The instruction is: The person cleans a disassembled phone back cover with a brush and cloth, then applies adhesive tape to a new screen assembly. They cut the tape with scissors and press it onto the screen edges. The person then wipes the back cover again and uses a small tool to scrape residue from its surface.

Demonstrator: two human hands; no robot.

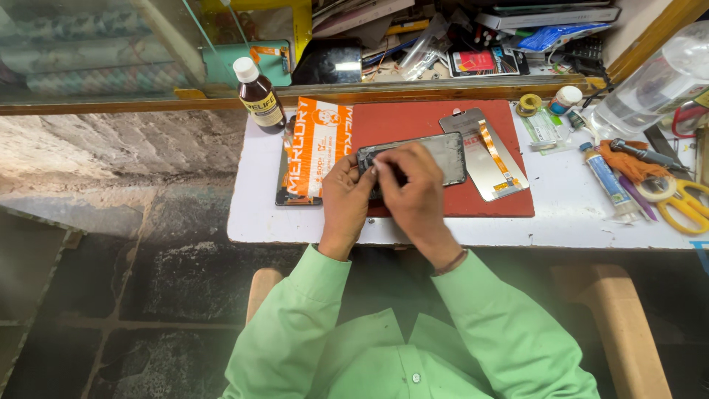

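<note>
- A dark, flat phone body (436, 157), opened with its grey inner face up, is seen lying on a red mat (458, 188) on the white worktop (576, 214).
- Its left end is held by the left hand (346, 198), whose fingers are curled against the edge.
- The right hand (415, 188) is laid over the phone's left half, fingertips pinched together on a small pale piece; what that piece is cannot be made out.
- The phone's left half is hidden under both hands, so its inner parts there cannot be told.
- A silver screen panel (484, 159) with an orange ribbon is found just right of the phone, tilted.
- The phone's long axis is set roughly left to right, its right end raised slightly away from the person.
- A brown bottle (258, 96) is stood at the worktop's far left corner.
</note>
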